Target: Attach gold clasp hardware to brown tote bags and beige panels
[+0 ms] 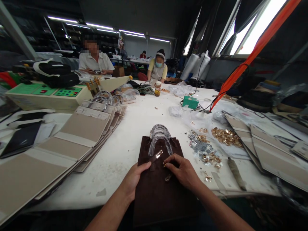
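Observation:
A dark brown bag panel (166, 199) lies in front of me, partly over the table's front edge. At its far end stand curved bag handles (160, 136) wrapped in clear plastic. My left hand (134, 176) is closed on a brown strap tab (157, 156) with a shiny surface, thumb on top, its far end pointing up and right. To its right, my right hand (184, 170) pinches a tiny gold metal piece (164, 165) just above the panel. Below those fingertips a small shiny fitting (167, 177) rests on the panel.
Right of the panel lie loose grey and gold fittings (204, 147) and a gold heap (226, 136). A dark tool (236, 173) is near the front edge. Beige panels (79, 125) are stacked left, more (276, 150) right. Two people (96, 62) sit across the table.

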`<state>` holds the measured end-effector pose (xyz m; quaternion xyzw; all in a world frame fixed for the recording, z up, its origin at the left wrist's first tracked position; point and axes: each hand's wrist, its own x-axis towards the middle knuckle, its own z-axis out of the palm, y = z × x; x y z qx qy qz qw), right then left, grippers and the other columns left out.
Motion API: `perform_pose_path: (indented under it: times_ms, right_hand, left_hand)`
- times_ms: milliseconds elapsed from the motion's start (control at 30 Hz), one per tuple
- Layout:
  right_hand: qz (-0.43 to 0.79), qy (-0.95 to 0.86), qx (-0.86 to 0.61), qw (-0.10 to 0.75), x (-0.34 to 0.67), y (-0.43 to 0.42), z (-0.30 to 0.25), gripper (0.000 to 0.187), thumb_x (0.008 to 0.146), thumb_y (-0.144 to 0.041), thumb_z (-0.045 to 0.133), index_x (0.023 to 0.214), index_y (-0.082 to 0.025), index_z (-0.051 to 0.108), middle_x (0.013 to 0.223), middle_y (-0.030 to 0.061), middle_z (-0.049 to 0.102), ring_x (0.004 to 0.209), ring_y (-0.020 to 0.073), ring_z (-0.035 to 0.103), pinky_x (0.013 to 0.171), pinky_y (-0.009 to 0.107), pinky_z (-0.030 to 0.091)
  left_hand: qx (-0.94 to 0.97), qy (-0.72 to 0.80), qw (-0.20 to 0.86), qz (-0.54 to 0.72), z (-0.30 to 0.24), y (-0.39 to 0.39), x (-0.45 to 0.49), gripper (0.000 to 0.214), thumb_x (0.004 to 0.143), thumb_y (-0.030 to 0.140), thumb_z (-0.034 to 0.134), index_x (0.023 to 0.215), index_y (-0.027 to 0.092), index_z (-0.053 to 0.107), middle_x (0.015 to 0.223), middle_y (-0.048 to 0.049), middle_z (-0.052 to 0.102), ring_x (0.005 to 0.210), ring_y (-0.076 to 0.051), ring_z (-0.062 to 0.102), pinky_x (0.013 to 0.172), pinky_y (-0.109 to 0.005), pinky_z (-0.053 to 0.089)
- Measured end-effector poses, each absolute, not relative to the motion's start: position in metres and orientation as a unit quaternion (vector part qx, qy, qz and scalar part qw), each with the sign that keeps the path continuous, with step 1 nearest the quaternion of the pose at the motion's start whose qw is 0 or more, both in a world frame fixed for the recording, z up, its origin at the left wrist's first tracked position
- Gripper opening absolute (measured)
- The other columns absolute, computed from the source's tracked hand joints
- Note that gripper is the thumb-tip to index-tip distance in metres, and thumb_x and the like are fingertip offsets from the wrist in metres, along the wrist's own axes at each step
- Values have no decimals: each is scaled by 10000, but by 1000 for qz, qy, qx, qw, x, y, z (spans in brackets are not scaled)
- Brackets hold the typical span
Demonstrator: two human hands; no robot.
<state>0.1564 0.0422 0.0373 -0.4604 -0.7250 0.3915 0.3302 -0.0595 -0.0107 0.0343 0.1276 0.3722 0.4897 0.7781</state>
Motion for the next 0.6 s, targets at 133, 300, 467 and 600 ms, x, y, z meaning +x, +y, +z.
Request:
perform_pose_path:
  times_ms: [133, 300, 467, 600]
  right_hand:
    - [340, -758, -424, 359, 159, 44, 33, 125, 949, -282, 622, 1007, -258, 730, 1003, 20, 735, 955, 211, 687, 884, 341, 525]
    - [341, -808, -337, 341, 159, 42, 42, 202, 956, -224, 587, 1065, -265, 752, 1003, 43, 710, 950, 204, 682, 873, 330, 543]
    - [347, -816, -343, 311, 163, 49, 48, 167, 912, -216, 658, 1034, -272, 758, 1013, 35, 717, 965, 211, 679, 890, 340, 538]
    - [386, -777, -400, 294, 170, 60, 47, 125, 873, -223, 695, 975, -263, 756, 986, 3, 744, 962, 210, 685, 910, 337, 516]
  left_hand:
    - [117, 378, 775, 492, 33, -10, -59, 418, 829, 207, 750, 1217, 61, 697, 1025, -211, 793, 923, -363, 780, 870, -494, 626]
    - [115, 371, 778, 495, 32, -10, -59, 423, 825, 193, 752, 1223, 62, 701, 1008, -202, 797, 959, -362, 775, 902, -492, 618]
    - [112, 361, 783, 493, 31, -9, -60, 412, 841, 201, 735, 1225, 59, 697, 997, -203, 798, 954, -363, 775, 910, -502, 611]
    - [122, 362, 789, 481, 31, -9, -60, 432, 854, 221, 720, 1246, 44, 680, 997, -220, 793, 918, -376, 777, 889, -530, 610]
